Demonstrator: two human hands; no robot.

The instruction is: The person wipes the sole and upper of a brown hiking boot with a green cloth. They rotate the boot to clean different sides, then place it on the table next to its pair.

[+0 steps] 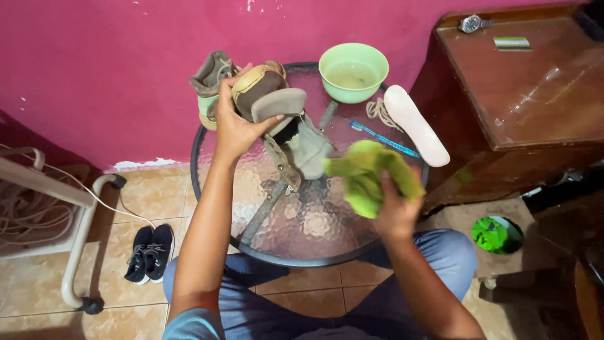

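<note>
Wall: a deep pink painted wall (pixel 113 69) ran behind everything, its paint chipped white near the base.
Floor: beige tiles (pixel 151 195) with dark grout lay below.
Table: a round glass-topped table (pixel 308 220) with a dark rim stood at the centre.
Cabinet: a glossy brown wooden cabinet (pixel 528 88) stood to the right, reflecting soft light.
Left edge: a white tubular frame (pixel 78 233), possibly a chair, stood beside a thin white cord (pixel 119 204).
Shoes: a black pair of sneakers (pixel 150 252) rested on the tiles.
</note>
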